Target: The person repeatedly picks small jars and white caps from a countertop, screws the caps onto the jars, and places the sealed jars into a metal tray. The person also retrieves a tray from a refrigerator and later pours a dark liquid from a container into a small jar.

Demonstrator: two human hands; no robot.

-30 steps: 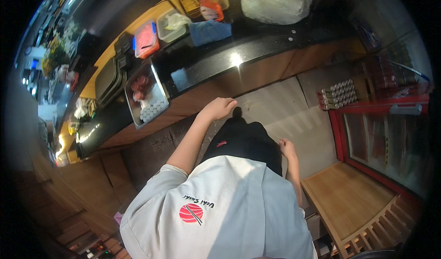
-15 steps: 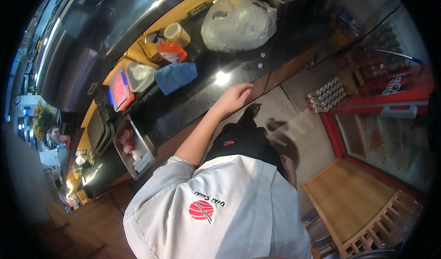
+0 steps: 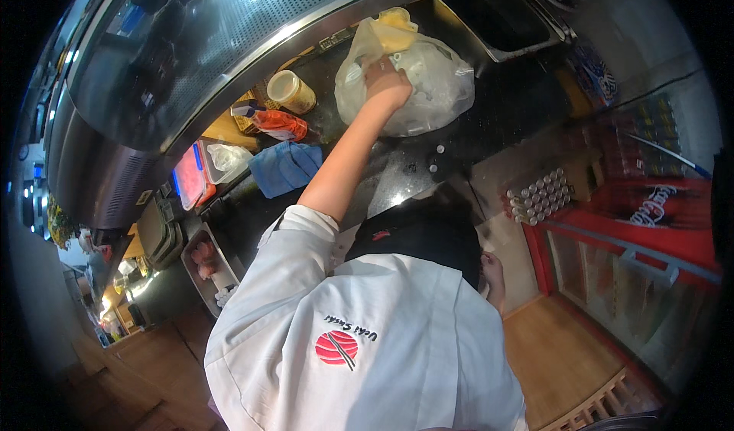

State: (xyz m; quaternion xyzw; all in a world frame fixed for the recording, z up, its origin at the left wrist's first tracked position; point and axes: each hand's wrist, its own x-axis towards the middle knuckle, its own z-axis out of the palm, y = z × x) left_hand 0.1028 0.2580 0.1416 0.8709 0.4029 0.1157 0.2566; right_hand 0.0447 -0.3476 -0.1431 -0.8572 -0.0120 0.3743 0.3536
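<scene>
My left hand (image 3: 388, 85) reaches forward to a translucent plastic bag (image 3: 437, 98) on the dark counter. Its fingers bend in at the bag's upper left part; the tips, and anything between them, are hidden. Pale contents show dimly through the film. Against the bag's far side lies a yellow bag-like thing (image 3: 397, 21). My right hand (image 3: 493, 272) hangs low beside my dark apron, away from the counter, its fingers too small and partly hidden to read.
Left of the bag stand a white-lidded tub (image 3: 290, 92), an orange spray bottle (image 3: 277, 124) and a folded blue cloth (image 3: 286, 168). Two small white round pieces (image 3: 436, 159) lie near the counter edge. A red fridge (image 3: 650, 213) stands at right, a wooden surface (image 3: 562, 358) below it.
My left hand has moved forward from near the counter's front edge to the plastic bag. The view has shifted, and the bag's upper part now stands up around the hand.
</scene>
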